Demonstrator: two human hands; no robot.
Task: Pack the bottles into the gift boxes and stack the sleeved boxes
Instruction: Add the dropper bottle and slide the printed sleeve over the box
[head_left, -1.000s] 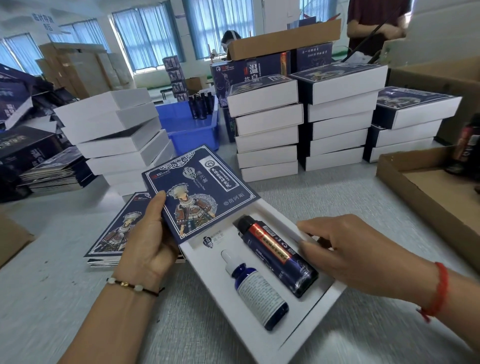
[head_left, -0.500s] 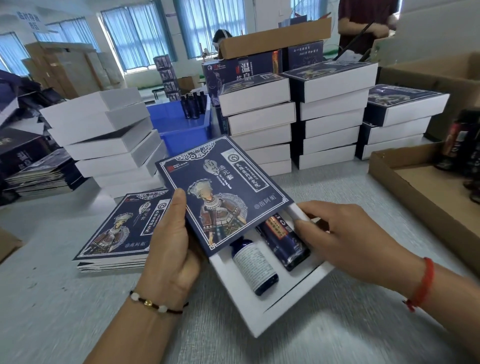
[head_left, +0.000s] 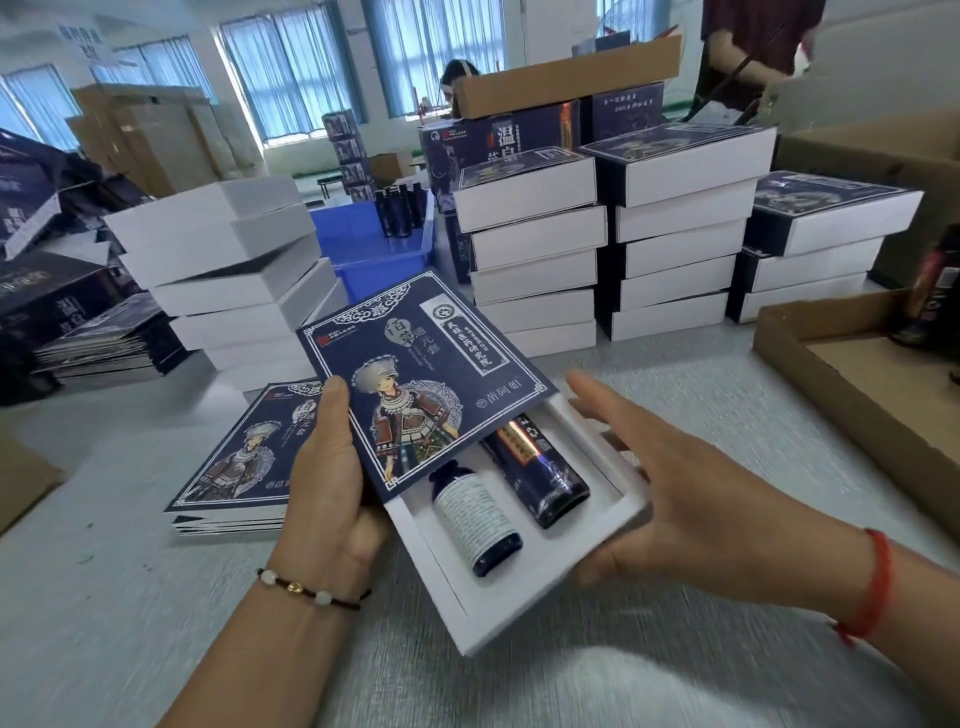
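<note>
At far left, a stack of plain white cardboard trays (head_left: 223, 270) stands on the grey table (head_left: 104, 597), and nearer me lies a low pile of flat navy printed sleeves (head_left: 244, 457). My left hand (head_left: 332, 483), a beaded cord bracelet (head_left: 311, 592) at its wrist, grips the navy cardboard sleeve with a costumed figure printed on it (head_left: 415, 384): thumb curled over the sleeve's left edge, palm beneath, the other fingers hidden under it. The sleeve covers the far half of the white gift box tray (head_left: 514, 597), which juts out toward me, tilted and off the table. Two bottles lie side by side in the tray's recesses: a small dark blue bottle with a white label (head_left: 478, 519) on the left and a larger dark bottle with a red and gold label (head_left: 540, 467) on the right, their tops hidden under the sleeve. My right hand (head_left: 691, 499), a red string (head_left: 867, 587) at its wrist, presses flat against the tray's right wall, fingers straight and loosely together. Behind stand three stacks of sleeved white boxes (head_left: 670, 234); at far right, a shallow brown cardboard carton (head_left: 841, 364).
</note>
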